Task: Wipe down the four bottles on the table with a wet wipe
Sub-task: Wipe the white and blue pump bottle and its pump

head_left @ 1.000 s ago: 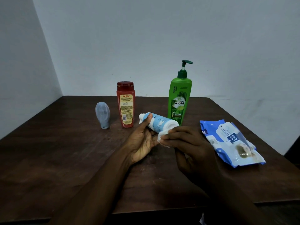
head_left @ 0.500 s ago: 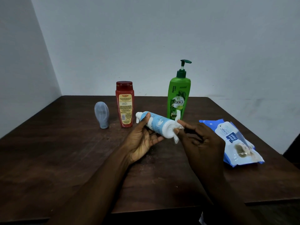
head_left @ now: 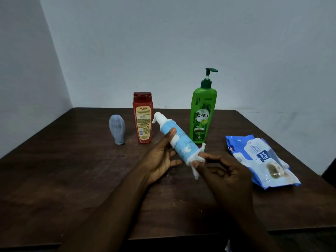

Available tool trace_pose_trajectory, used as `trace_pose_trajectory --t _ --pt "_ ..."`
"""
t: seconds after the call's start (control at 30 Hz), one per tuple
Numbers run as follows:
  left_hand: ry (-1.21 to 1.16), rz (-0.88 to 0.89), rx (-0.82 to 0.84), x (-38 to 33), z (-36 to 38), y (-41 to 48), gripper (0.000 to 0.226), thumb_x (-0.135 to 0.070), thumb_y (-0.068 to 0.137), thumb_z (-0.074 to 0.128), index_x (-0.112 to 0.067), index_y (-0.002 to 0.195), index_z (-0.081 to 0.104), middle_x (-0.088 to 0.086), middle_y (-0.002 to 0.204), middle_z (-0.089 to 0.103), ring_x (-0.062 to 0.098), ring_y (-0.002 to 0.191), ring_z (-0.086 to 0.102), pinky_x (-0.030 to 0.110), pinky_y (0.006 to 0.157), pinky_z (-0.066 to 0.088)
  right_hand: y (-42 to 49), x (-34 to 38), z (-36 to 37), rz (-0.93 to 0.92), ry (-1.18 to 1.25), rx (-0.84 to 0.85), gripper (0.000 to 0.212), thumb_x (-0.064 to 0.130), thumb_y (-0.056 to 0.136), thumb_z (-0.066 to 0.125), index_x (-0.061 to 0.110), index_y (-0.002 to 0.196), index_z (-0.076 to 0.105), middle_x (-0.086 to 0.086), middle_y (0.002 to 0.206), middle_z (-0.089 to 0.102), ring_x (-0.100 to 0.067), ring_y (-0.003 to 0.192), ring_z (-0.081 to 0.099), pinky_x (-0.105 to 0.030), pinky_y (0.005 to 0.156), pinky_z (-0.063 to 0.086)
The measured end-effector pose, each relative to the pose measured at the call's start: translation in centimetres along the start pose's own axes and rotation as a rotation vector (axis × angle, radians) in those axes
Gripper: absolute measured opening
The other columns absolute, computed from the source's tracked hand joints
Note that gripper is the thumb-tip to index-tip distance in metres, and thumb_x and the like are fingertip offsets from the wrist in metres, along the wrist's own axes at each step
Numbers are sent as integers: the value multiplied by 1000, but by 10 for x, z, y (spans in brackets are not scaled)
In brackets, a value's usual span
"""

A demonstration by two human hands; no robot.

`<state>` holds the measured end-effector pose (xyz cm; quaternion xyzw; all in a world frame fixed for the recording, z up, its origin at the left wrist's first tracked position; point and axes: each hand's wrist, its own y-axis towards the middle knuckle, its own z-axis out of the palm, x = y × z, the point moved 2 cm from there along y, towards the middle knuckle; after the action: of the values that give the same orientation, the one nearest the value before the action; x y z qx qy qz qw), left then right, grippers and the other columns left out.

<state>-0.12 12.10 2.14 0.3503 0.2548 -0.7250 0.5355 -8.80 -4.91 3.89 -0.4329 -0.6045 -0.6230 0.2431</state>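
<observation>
My left hand (head_left: 161, 157) grips a light blue and white pump bottle (head_left: 179, 140), tilted with its nozzle up and to the left, above the table's middle. My right hand (head_left: 225, 171) pinches a white wet wipe (head_left: 195, 160) against the bottle's lower end. Three other bottles stand upright behind: a small grey-blue tube (head_left: 117, 129) at the left, a red bottle (head_left: 143, 117) beside it, and a tall green pump bottle (head_left: 202, 113) to the right.
An opened blue and white wet wipe pack (head_left: 261, 160) lies flat near the right edge of the dark wooden table (head_left: 72, 179). Pale walls close in behind and on the left. The table's front edge runs just below my forearms.
The blue and white bottle has tipped more upright, its nozzle rising. My right hand slid off the bottle's body toward its bottom end, with the wipe trailing there.
</observation>
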Motion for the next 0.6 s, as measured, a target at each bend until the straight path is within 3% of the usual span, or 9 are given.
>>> trace_pose_trajectory --t 0.07,0.17,0.37,0.5,0.6 --pt "78 39 -35 -1 0 -1 71 -36 70 85 -18 132 56 11 115 70 28 110 68 53 87 57 4 0 -7 1 23 -22 23 16 76 83 27 95 76 8 94 76 -9 84 74 -21 73 59" --pt "273 98 -49 2 2 -2 46 -29 79 79 -22 122 65 4 111 72 21 105 69 47 93 56 14 3 -14 -35 27 -54 23 16 79 80 31 96 75 8 95 76 -8 86 73 -16 73 56" --pt "406 154 10 6 7 -5 55 -17 74 77 -20 128 63 5 123 70 23 117 65 40 100 52 50 28 -10 -242 -97 -10 27 0 85 74 17 105 74 7 108 71 7 100 66 -4 82 47" --pt "442 164 28 6 8 -5 58 -16 76 79 -21 131 62 3 124 70 21 118 65 41 102 51 76 33 8 -460 -230 -107 33 -8 88 67 9 114 74 -3 122 68 -6 115 63 -17 96 50" --pt "417 175 61 6 8 -5 58 -16 78 81 -18 132 61 8 128 68 27 121 63 47 105 48 69 23 33 -503 -225 -10 33 -3 93 63 6 125 68 -5 139 60 -9 129 55 -26 106 47"
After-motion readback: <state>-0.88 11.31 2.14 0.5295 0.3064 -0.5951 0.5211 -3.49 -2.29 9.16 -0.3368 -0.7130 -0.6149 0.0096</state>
